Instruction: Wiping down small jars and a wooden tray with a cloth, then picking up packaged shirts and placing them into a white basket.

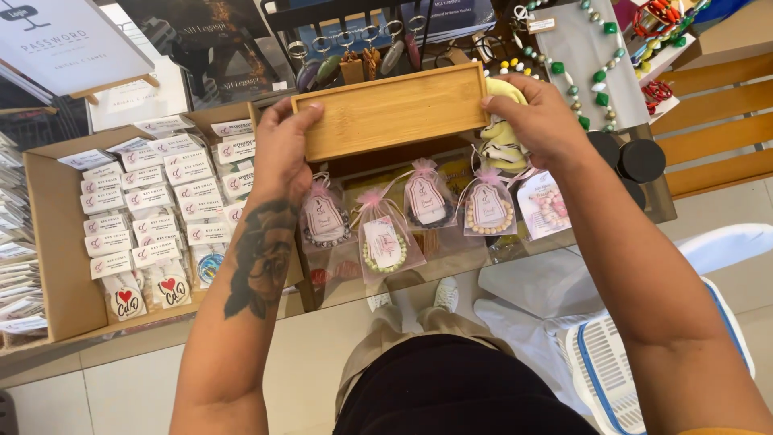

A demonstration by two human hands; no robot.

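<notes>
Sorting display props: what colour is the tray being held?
Light natural wood tray, head view.

From up here I lose both my forearms off the bottom edge, and my legs swallow the floor between them. My left hand (283, 147) wraps the near end of the wooden tray (392, 110), so that corner is covered; my right hand (541, 121) hides the far corner and most of a yellow cloth thing (501, 133) behind it, possibly a pouch. The tray blocks the lower ends of the keychains (354, 58) on the rack. The cardboard box (56, 242) of carded tags runs out of frame on the left. The white basket (604, 370) is cropped at the bottom.
</notes>
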